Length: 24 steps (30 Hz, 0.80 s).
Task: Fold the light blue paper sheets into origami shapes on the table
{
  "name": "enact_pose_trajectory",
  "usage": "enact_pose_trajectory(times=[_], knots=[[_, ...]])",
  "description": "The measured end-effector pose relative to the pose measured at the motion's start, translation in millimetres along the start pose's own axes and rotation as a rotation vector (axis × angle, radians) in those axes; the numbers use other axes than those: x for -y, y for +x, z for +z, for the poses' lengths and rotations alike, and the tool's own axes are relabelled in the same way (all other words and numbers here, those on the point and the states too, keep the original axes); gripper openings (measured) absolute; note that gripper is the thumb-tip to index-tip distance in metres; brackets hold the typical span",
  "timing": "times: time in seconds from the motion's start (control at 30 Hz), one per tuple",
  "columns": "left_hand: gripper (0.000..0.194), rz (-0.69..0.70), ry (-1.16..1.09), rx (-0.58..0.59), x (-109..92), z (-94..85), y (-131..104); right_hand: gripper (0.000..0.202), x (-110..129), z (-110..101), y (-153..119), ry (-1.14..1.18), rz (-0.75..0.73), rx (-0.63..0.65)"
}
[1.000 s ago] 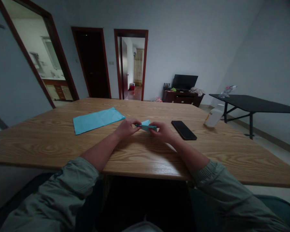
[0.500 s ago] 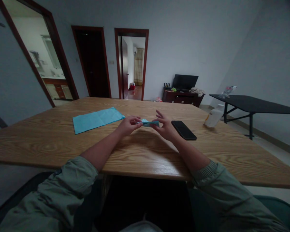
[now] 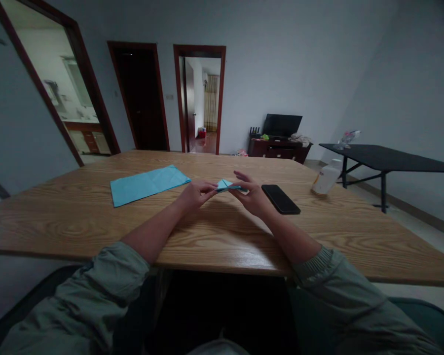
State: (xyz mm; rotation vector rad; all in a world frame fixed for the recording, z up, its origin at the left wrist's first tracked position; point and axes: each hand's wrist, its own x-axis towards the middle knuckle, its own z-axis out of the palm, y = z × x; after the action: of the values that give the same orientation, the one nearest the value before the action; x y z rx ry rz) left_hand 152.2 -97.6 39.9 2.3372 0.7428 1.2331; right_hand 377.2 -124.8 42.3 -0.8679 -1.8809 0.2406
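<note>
A small folded piece of blue paper [image 3: 225, 185] is held between my two hands above the middle of the wooden table. My left hand [image 3: 199, 193] pinches its left end between thumb and fingers. At the other end, my right hand [image 3: 250, 193] grips the paper with thumb and forefinger, while its other fingers are raised. A larger blue sheet [image 3: 148, 185] lies flat to the left of my left hand. Close to my right hand, on its right side, rests a black phone [image 3: 280, 199].
A white bottle [image 3: 326, 178] stands on the right part of the wooden table [image 3: 222, 246]. Behind it on the right is a black table [image 3: 388, 157] with a clear object on it. A monitor [image 3: 282, 125] sits on a dark cabinet at the back.
The folded paper has tilted, so more of its upper face with a crease line shows. The raised fingers of my right hand have lowered slightly and moved left.
</note>
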Motion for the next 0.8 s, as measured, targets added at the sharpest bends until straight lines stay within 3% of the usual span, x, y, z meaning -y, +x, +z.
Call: enact_pose_trajectory(times=[0.3, 0.43, 0.57, 0.73, 0.8], knots=[[0.021, -0.022, 0.076, -0.055, 0.1, -2.3, -0.4, 0.025, -6.4, -3.1, 0.1, -0.005, 0.103, 0.127], [0.02, -0.045, 0.003, 0.01, -1.6, -1.9, -0.6, 0.029, -17.8, -2.1, -0.6, 0.131, 0.188, 0.168], [0.026, -0.139, -0.143, 0.025, -0.8, 2.1, -0.4, 0.039, -21.3, 1.3, -1.3, 0.287, 0.287, 0.152], [0.048, -0.22, -0.362, -0.072, 1.2, 5.9, 1.9, 0.041, -14.7, 2.5, -0.1, 0.312, 0.363, 0.056], [0.043, -0.219, -0.378, -0.101, 0.4, 6.0, 2.4, 0.044, -12.4, 2.4, 0.4, 0.33, 0.393, 0.054]])
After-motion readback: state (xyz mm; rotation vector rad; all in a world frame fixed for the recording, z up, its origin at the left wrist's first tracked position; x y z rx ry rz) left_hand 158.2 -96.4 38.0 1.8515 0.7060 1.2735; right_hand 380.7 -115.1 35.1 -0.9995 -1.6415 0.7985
